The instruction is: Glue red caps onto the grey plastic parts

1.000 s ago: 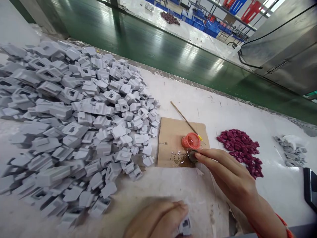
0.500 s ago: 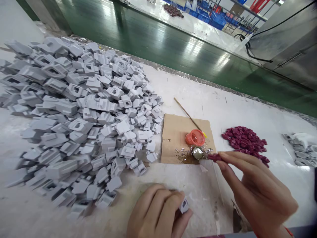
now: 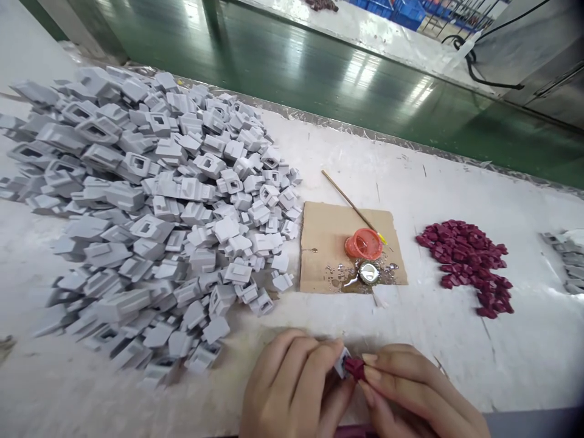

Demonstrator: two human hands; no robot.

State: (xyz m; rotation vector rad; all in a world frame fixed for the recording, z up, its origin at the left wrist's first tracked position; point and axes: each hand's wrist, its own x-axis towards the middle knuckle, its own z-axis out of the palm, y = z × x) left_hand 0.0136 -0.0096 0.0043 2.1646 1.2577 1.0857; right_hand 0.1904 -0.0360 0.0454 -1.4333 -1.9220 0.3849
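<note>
**Dark red insert pressed against a grey housing at the table's near edge**

A small grey housing (image 3: 341,363) is pinched between the thumb and fingertips of the left hand (image 3: 292,389), low in the view and just above the near edge of the white table (image 3: 438,182). Its open face is turned toward the right hand (image 3: 410,392), presumably so that the recess can be reached. A dark red insert (image 3: 354,367) is gripped by the closed fingertips of the right hand and is held touching the housing; whether it has entered the recess cannot be told, since the joint is small and partly covered by fingers.

The supplies are laid out within reach of each hand. A large heap of grey housings (image 3: 150,207) is spread over the left of the table, on the side of the hand that holds one. A smaller pile of dark red inserts (image 3: 469,261) lies to the right, on the side of the hand that holds one. Between the two, a piece of cardboard (image 3: 323,243) is set down, apparently to keep spills off the table: an orange cap (image 3: 364,244) and a small metal cap (image 3: 368,272) rest on it amid wet droplets. A thin stick (image 3: 349,201) lies slanted across the cardboard's far corner. A few more grey parts (image 3: 570,261) are seen at the far right edge.
</note>
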